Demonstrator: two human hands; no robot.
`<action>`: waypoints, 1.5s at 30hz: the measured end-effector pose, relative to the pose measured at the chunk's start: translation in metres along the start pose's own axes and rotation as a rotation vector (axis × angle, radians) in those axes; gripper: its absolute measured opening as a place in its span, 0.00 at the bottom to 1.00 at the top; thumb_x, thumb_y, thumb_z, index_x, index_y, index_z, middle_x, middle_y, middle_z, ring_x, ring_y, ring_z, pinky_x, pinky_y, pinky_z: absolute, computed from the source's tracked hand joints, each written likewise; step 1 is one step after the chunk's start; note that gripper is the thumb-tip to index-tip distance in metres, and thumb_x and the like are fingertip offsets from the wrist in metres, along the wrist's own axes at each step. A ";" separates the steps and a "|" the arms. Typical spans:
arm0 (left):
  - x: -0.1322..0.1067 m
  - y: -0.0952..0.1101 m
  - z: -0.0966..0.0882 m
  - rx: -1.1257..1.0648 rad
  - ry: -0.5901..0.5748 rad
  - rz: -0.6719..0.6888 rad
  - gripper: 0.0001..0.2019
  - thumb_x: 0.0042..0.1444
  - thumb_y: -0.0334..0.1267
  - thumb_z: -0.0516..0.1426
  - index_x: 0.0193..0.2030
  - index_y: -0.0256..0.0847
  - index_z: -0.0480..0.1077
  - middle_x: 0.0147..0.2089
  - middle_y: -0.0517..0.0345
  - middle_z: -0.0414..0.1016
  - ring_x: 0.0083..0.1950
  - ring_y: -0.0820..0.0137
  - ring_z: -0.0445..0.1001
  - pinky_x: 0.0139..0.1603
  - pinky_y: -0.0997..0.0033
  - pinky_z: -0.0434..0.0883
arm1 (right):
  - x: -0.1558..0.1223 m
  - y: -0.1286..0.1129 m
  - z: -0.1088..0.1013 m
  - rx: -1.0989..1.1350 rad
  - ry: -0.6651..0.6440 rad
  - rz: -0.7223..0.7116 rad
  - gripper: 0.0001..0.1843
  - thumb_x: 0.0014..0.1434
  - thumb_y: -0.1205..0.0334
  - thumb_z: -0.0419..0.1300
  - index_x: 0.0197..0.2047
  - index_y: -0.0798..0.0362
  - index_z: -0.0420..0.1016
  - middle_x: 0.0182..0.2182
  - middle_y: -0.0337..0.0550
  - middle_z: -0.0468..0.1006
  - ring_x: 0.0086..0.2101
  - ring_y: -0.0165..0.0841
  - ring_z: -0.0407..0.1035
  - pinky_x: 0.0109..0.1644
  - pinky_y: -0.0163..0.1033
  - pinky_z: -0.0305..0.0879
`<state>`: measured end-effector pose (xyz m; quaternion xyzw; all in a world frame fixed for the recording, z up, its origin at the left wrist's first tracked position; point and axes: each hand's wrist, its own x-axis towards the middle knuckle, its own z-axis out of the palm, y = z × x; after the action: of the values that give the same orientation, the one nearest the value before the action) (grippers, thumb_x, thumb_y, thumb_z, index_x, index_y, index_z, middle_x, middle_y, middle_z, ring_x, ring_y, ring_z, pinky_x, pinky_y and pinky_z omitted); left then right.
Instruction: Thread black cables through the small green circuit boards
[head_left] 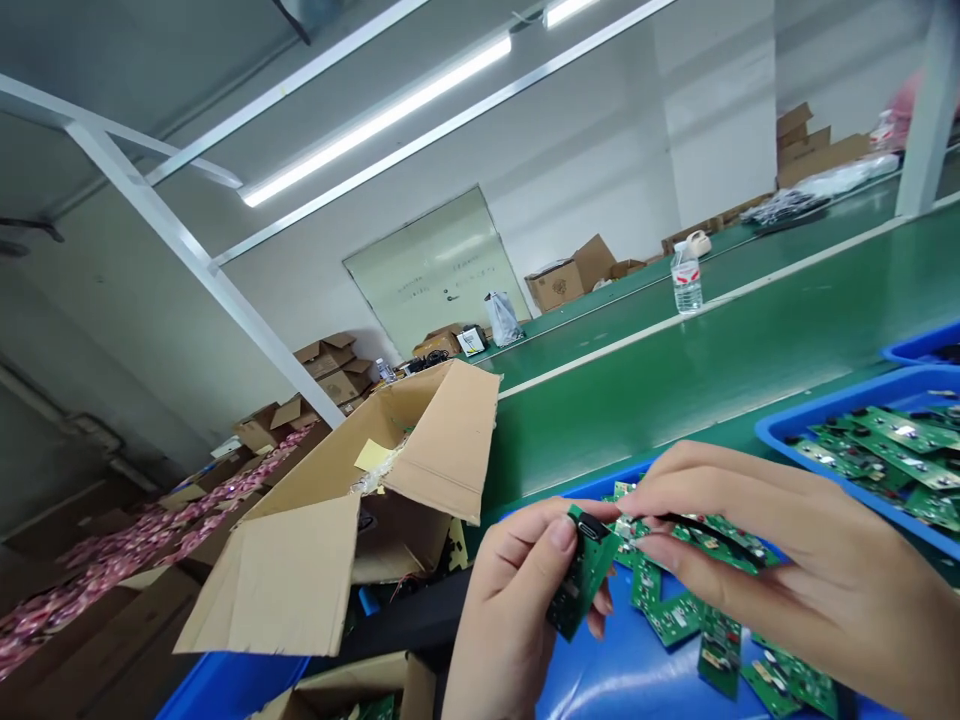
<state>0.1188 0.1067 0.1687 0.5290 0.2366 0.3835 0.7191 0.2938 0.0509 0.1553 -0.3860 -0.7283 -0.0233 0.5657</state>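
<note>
My left hand (514, 585) is closed on a green circuit board (589, 578), tilted, with its thumb on the face next to a black part. Close to the board's right edge, my right hand (795, 550) pinches a thin black cable (716, 535), which runs back under the palm. A small pale, shiny tip shows at the right fingertips; whether it touches the board I cannot tell. Beneath both hands lies a blue tray (600, 675) with several loose green circuit boards (720, 650).
A second blue tray (772, 432) full of circuit boards stands at right. An open cardboard box (300, 580) is on the left, with a smaller box (416, 685) below it. Beyond runs a green conveyor surface (600, 390) bearing a water bottle (686, 280).
</note>
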 end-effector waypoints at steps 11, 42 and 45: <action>0.001 -0.001 0.005 0.221 0.048 0.079 0.19 0.54 0.50 0.63 0.42 0.37 0.81 0.25 0.54 0.74 0.25 0.74 0.69 0.26 0.78 0.67 | 0.002 0.003 0.006 0.069 -0.015 -0.003 0.11 0.63 0.73 0.58 0.46 0.49 0.70 0.35 0.36 0.74 0.34 0.24 0.70 0.39 0.28 0.67; 0.002 -0.003 0.012 0.151 0.020 0.028 0.19 0.55 0.50 0.62 0.44 0.35 0.79 0.29 0.53 0.77 0.30 0.69 0.74 0.33 0.71 0.72 | 0.007 0.011 0.021 -0.150 0.205 -0.264 0.12 0.58 0.81 0.57 0.37 0.54 0.67 0.35 0.41 0.78 0.46 0.33 0.70 0.63 0.53 0.60; 0.003 -0.003 0.012 0.159 -0.044 0.014 0.19 0.56 0.51 0.61 0.43 0.35 0.79 0.28 0.54 0.77 0.29 0.68 0.75 0.34 0.69 0.72 | 0.008 0.012 0.023 -0.161 0.184 -0.297 0.11 0.57 0.81 0.57 0.37 0.54 0.67 0.35 0.41 0.79 0.46 0.33 0.71 0.63 0.53 0.61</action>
<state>0.1306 0.1017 0.1699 0.5945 0.2466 0.3567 0.6772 0.2820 0.0741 0.1494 -0.3144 -0.7183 -0.1999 0.5875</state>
